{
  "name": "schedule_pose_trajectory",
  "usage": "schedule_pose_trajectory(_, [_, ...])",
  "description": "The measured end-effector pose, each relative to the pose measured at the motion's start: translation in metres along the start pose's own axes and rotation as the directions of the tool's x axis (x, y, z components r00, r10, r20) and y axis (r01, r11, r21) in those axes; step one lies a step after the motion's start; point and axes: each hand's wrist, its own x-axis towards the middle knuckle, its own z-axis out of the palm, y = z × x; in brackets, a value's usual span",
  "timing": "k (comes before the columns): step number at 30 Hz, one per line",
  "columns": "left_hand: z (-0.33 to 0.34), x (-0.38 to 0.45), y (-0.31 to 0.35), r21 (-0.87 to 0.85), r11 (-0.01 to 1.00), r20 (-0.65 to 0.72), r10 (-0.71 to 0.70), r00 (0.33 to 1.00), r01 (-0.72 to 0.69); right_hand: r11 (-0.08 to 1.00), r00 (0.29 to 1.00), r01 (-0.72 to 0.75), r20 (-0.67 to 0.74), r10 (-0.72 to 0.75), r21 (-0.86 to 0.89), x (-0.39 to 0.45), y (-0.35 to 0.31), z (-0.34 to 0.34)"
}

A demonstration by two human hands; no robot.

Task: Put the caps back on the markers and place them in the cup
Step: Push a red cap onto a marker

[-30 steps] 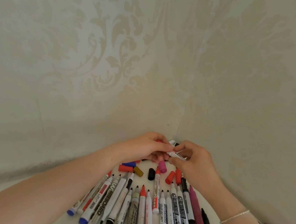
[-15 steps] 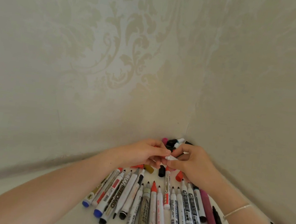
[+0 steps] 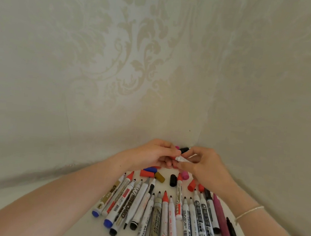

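Markers (image 3: 162, 212) lie fanned out on the pale worktop (image 3: 74, 222), most of them uncapped, tips pointing toward the wall corner. Loose caps sit between the fan and the hands: a blue cap (image 3: 150, 169), a red cap (image 3: 147, 173), an olive cap (image 3: 160, 177), a black cap (image 3: 173, 180), a pink cap (image 3: 185, 175) and another red cap (image 3: 191, 185).

Both forearms reach in from the lower corners and meet near the wall corner. The left hand (image 3: 152, 154) is curled, fingers folded under, its grip closed on the red end of a white marker (image 3: 182, 159). The right hand (image 3: 205, 167) faces it, thumb and fingers pinching the same marker's white barrel; a thin bracelet (image 3: 249, 212) circles that wrist. Just behind the fingertips, dark and pink marker ends (image 3: 183, 149) stick up; the cup holding them is hidden by the hands.
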Motion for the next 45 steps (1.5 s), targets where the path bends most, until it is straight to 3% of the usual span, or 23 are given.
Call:
schedule_pose_trajectory(3, [-0.004,-0.002,-0.001,-0.049,0.999,-0.066,0.011,0.998,-0.014,1.000,0.998,0.003,0.062,-0.004,0.024,0.000,0.004,-0.012])
schedule_pose_trajectory(6, [-0.005,-0.004,-0.001,-0.159,0.987,-0.170,-0.017,0.985,-0.010,0.999,1.000,-0.012,0.000,0.012,0.049,-0.005,0.012,-0.019])
schedule_pose_trajectory(10, [0.019,-0.005,0.003,-0.294,0.955,-0.136,-0.082,0.987,0.038,0.996,0.999,-0.028,-0.039,0.031,0.083,-0.012,0.019,-0.017])
schedule_pose_trajectory(12, [0.035,0.000,0.004,-0.375,0.927,-0.194,-0.072,0.978,-0.006,0.995,1.000,-0.013,-0.008,0.014,0.094,-0.015,0.020,-0.013])
schedule_pose_trajectory(13, [0.040,0.000,0.007,-0.347,0.936,-0.261,-0.027,0.965,-0.068,0.997,1.000,-0.002,0.012,0.001,0.079,-0.018,0.019,-0.012])
schedule_pose_trajectory(14, [0.042,0.000,0.011,-0.181,0.973,-0.352,0.075,0.933,-0.146,0.999,1.000,0.005,0.027,-0.007,0.052,-0.020,0.019,-0.012])
schedule_pose_trajectory(15, [0.038,-0.001,0.016,0.134,0.969,-0.402,0.244,0.883,-0.207,1.000,1.000,0.006,0.031,-0.007,0.025,-0.022,0.019,-0.014])
schedule_pose_trajectory(16, [0.031,-0.005,0.023,0.508,0.838,-0.352,0.415,0.839,-0.201,1.000,1.000,-0.002,0.019,0.002,0.002,-0.025,0.019,-0.017])
schedule_pose_trajectory(17, [0.023,-0.010,0.029,0.772,0.619,-0.235,0.488,0.841,-0.144,1.000,1.000,-0.014,-0.002,0.014,-0.021,-0.027,0.021,-0.021])
schedule_pose_trajectory(18, [0.013,-0.015,0.035,0.899,0.430,-0.141,0.458,0.878,-0.079,0.998,1.000,-0.021,-0.024,0.020,-0.051,-0.029,0.024,-0.026])
schedule_pose_trajectory(19, [0.001,-0.018,0.037,0.945,0.326,-0.111,0.360,0.926,-0.014,0.996,0.999,-0.030,-0.041,0.026,-0.087,-0.030,0.027,-0.030])
schedule_pose_trajectory(22, [-0.028,-0.030,0.028,0.946,0.281,-0.175,0.028,0.984,0.160,0.989,0.998,-0.062,-0.042,0.057,-0.134,-0.035,0.034,-0.035])
schedule_pose_trajectory(26, [-0.052,-0.044,0.001,0.967,0.116,-0.212,-0.124,0.969,0.227,0.990,0.997,-0.076,-0.009,0.076,-0.116,-0.036,0.036,-0.029])
schedule_pose_trajectory(38, [-0.060,-0.040,-0.030,0.978,-0.058,-0.199,0.020,0.980,0.200,0.941,0.980,-0.197,-0.031,0.196,-0.275,-0.028,0.054,-0.028])
schedule_pose_trajectory(43, [-0.036,-0.027,-0.018,0.988,-0.021,-0.144,0.265,0.953,0.155,0.876,0.940,-0.335,-0.063,0.335,-0.348,-0.027,0.072,-0.035])
schedule_pose_trajectory(45, [-0.024,-0.021,-0.011,0.992,0.042,-0.130,0.309,0.942,0.123,0.855,0.929,-0.361,-0.068,0.363,-0.373,-0.026,0.073,-0.035])
